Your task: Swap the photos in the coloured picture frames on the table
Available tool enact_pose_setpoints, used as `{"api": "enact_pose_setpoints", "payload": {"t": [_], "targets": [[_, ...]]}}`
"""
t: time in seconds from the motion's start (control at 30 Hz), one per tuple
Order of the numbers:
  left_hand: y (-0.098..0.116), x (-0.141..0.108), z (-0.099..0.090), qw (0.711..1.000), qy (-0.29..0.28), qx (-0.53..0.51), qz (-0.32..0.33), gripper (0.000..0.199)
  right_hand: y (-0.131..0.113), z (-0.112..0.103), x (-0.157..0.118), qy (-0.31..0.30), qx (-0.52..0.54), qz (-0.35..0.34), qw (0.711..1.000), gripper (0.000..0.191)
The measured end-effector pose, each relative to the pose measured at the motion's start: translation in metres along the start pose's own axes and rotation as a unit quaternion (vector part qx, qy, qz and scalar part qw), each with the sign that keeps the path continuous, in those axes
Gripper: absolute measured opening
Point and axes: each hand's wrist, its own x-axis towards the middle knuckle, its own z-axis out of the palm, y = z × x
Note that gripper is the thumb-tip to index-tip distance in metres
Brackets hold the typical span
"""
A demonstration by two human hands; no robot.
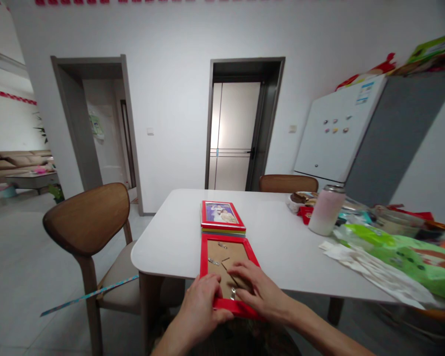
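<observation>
A red picture frame (204, 262) lies face down at the near edge of the table, its brown backing board (217, 277) facing up. Small metal clips (213, 261) sit on the board, and a thin dark line or stand edge runs across its middle. My left hand (203, 299) grips the frame's lower left corner, thumb along the bottom rail. Curled over the right side, my right hand (257, 291) touches the board with its fingers, its thumb beside the lower metal clip (233, 293). Just beyond lies a stack of frames, topped by a red photo frame (222, 215) face up.
On the white table (170, 237), a pink-white bottle (326, 210), white gloves or cloth (371, 269) and a green bag (411, 257) crowd the right side. A brown chair (89, 217) stands at left with a patterned strip (92, 294) across it; another chair (289, 183) stands behind.
</observation>
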Motion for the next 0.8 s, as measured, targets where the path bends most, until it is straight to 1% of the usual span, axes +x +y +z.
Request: {"api": "enact_pose_setpoints", "payload": {"t": [0.07,0.17,0.23,0.3,0.4,0.53,0.73,0.8], "targets": [[0.0,-0.001,0.0,1.0,-0.002,0.001,-0.001,0.045,0.001,0.005,0.015,0.01,-0.007,0.012,1.0,0.029],[0.002,-0.002,0.0,1.0,-0.01,-0.002,-0.002,0.05,0.006,0.018,0.04,0.016,-0.056,0.019,0.998,0.03],[0.002,-0.003,0.0,1.0,-0.013,-0.001,-0.004,0.046,0.011,0.027,0.053,0.016,-0.093,0.02,0.995,0.03],[0.002,-0.004,-0.001,1.0,-0.012,0.0,-0.005,0.038,0.016,0.035,0.061,0.013,-0.117,0.015,0.993,0.029],[0.002,-0.005,-0.002,1.0,-0.012,-0.002,-0.003,0.034,0.02,0.039,0.064,0.004,-0.133,0.011,0.991,0.027],[0.004,-0.006,-0.003,1.0,-0.014,-0.008,-0.005,0.045,0.021,0.039,0.066,0.004,-0.125,0.023,0.992,0.024],[0.005,-0.007,-0.004,1.0,-0.017,-0.015,-0.003,0.057,0.018,0.047,0.075,0.041,-0.118,0.11,0.986,0.021],[0.006,-0.007,-0.006,1.0,-0.021,-0.015,-0.008,0.057,0.015,0.048,0.077,0.047,-0.122,0.132,0.983,0.021]]}}
